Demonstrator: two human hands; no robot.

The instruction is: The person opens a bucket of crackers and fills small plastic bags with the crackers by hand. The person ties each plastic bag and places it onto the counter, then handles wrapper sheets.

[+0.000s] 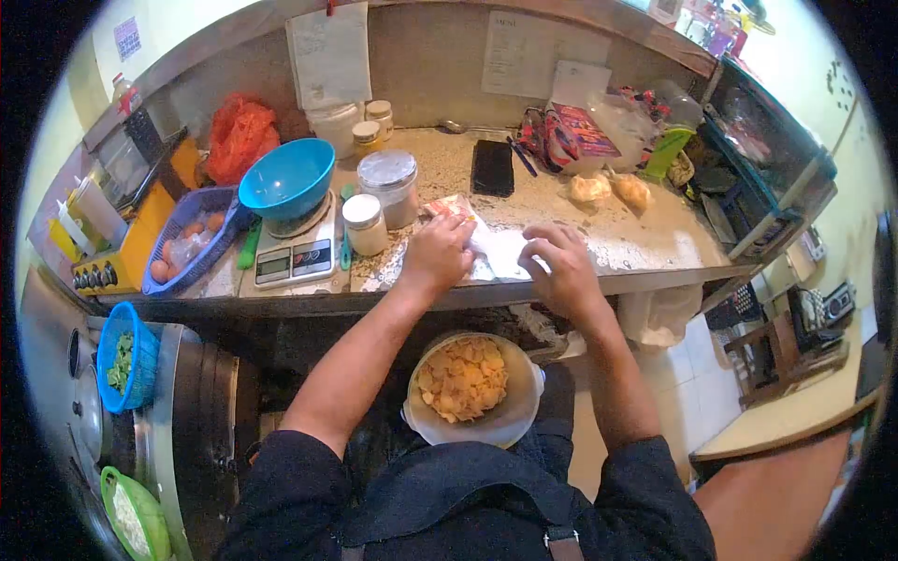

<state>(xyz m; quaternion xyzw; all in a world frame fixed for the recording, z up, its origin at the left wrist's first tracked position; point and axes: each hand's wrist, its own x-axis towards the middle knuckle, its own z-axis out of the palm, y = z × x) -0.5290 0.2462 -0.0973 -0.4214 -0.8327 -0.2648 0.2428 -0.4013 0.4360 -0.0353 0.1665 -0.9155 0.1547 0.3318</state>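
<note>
At the counter's front edge, my left hand [440, 251] has its fingers over a small red and white packet [451, 206], pressing on it. A white sheet of paper or plastic [503, 251] lies between my two hands. My right hand [564, 271] is at the right end of this sheet, thumb and forefinger curled close together; whether they pinch its edge is too small to tell. Below the counter, a white bucket [524, 402] holding yellow-orange chips [463, 379] sits at my lap.
Left of my hands are lidded jars [365, 224], a kitchen scale [297, 260] under a blue bowl [288, 178], and a basket of eggs [168, 266]. Beyond lies a black phone [493, 168]. Two filled plastic bags [589, 190] sit to the right.
</note>
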